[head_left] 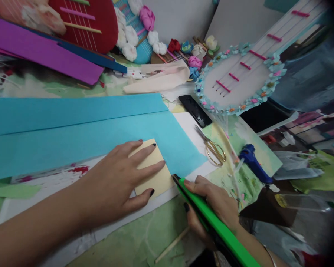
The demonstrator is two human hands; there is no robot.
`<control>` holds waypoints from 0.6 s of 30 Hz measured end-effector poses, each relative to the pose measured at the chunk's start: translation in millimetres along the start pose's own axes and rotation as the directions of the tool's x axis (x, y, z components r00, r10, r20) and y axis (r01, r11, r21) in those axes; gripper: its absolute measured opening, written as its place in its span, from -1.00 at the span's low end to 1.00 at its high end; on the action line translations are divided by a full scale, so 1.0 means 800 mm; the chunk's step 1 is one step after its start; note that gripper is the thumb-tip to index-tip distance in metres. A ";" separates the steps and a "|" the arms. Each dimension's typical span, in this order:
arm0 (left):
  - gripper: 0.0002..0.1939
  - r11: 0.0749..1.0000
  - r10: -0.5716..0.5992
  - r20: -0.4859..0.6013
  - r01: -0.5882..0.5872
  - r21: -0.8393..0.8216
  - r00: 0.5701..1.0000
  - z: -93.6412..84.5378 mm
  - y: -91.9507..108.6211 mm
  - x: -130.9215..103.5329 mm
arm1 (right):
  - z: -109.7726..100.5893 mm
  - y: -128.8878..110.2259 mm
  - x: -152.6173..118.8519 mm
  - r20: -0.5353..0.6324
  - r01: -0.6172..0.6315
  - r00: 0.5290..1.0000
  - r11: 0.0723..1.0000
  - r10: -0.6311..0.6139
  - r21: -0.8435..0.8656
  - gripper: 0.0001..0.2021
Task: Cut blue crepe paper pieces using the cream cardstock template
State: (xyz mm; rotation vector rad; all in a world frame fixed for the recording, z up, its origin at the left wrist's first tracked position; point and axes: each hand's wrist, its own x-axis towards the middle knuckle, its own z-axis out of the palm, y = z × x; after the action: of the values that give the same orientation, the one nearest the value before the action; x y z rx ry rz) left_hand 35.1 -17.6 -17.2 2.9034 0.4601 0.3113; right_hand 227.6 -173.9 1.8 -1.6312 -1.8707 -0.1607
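Pale-yellow rectangular card point(159, 178) beneath spread left hand point(119, 174), toward near edge of table point(153, 231); right hand point(222, 202) gripping green-and-black tool point(228, 237).

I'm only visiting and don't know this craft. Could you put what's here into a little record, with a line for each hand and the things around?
Left hand: fingers spread over a cream card; hand
Right hand: gripping a green tool; hand
Tool tip: at the card's edge; contact unclear
Under the card: partly a blue sheet
Beside the sheet: gold-handled scissors
Beyond the scissors: dark phone
Right of the scissors: blue glue gun
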 end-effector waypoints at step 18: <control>-0.51 1.000 0.003 0.000 -0.003 -0.001 1.000 -0.001 0.000 -0.001 | -0.002 -0.001 -0.003 -0.005 0.023 1.000 0.998 -0.023 0.066 -0.69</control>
State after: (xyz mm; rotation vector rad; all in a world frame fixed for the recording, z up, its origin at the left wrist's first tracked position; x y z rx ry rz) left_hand 34.3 -17.5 -16.3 2.9037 0.4550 0.3117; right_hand 227.5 -177.1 2.1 -1.5646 -1.8726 -0.1112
